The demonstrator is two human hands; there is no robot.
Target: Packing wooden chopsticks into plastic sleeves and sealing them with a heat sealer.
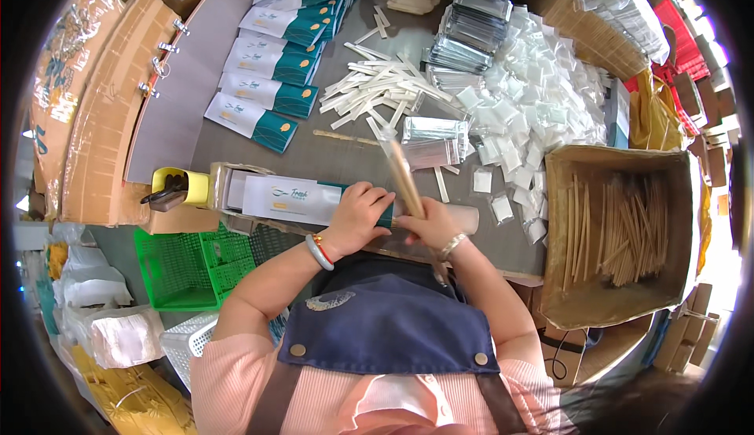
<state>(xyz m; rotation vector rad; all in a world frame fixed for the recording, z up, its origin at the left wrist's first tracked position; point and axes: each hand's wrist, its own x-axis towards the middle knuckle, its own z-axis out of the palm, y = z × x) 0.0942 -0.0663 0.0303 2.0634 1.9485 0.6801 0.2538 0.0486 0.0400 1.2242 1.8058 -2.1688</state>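
Note:
A white-and-teal printed packet (290,198) lies lengthwise in a narrow cardboard tray (229,169) at the table's near edge. Over its teal end, my left hand (358,219) is closed, fingers curled across the top. My right hand (433,227) grips a long brown stick-like bundle (406,177), smeared by motion, with its upper end pointing away from me. Whether it is one piece or several sticks cannot be made out. A pale cylindrical end (465,219) shows beside my right hand.
Packets (271,58) are stacked far left. Loose white strips (381,85), piled clear sachets (522,81) and dark flat packs (471,22) cover the table's far side. A cardboard box (565,286) of brown sticks stands right. A yellow holder (196,187) and green basket (173,278) are left.

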